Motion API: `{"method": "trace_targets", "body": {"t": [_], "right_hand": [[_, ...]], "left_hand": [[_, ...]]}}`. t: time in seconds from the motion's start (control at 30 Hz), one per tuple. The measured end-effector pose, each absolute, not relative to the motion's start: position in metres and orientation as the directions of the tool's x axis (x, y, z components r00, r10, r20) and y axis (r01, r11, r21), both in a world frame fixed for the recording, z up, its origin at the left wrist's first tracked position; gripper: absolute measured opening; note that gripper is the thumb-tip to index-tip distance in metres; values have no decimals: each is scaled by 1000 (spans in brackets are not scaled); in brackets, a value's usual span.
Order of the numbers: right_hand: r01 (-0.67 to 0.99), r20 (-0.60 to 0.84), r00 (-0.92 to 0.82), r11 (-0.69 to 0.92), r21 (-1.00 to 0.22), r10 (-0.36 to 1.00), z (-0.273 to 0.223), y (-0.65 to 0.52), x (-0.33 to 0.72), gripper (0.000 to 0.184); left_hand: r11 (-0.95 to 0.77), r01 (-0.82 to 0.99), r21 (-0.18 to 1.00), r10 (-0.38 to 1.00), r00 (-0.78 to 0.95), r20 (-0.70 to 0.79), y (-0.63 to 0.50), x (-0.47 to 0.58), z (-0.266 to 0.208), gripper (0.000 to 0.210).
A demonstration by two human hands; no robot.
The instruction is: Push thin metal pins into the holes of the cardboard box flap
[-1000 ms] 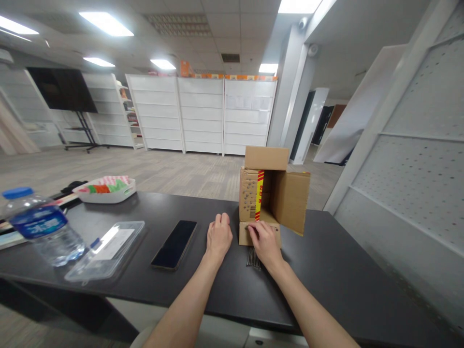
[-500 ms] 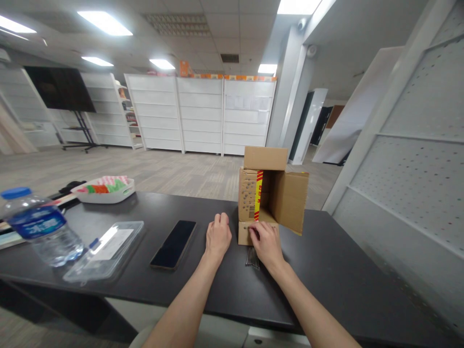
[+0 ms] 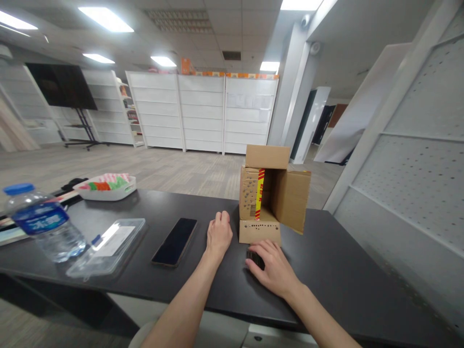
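I can't read the blue bottle label [image 3: 41, 219] or box tape [image 3: 259, 193]. My right hand [image 3: 272, 269], thumb and fingers apart, arches over nails [image 3: 255, 259] before the box [image 3: 259, 235]; my left hand [image 3: 219, 233] curls closed near the phone [image 3: 175, 241].

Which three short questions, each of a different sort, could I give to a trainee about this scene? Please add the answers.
1. Multiple choice: what is the right hand nearest to?
a) the tray
b) the thin rods
c) the bottle
2. True or false: the phone lies between the case and the left hand.
3. Fill in: the tape on the box is red and ____.

Key: 1. b; 2. true; 3. yellow.
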State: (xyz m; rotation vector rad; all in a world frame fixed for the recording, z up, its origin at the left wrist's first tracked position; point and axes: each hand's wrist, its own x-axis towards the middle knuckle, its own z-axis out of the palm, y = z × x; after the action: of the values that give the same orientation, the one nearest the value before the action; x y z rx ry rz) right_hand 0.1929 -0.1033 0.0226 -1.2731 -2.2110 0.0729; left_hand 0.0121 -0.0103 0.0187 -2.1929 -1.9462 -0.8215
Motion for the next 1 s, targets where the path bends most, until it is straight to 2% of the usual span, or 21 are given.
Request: {"method": "trace_targets", "body": {"t": [0.33, 1.0], "right_hand": [[789, 420, -383, 527, -314, 823, 23, -105, 190, 21], [805, 400, -378, 510, -304, 835, 25, -102, 186, 16]], "left_hand": [[-175, 946, 273, 893, 36, 448, -12, 13, 22, 18], [-181, 949, 257, 888, 45, 457, -11, 12, 19, 17]]}}
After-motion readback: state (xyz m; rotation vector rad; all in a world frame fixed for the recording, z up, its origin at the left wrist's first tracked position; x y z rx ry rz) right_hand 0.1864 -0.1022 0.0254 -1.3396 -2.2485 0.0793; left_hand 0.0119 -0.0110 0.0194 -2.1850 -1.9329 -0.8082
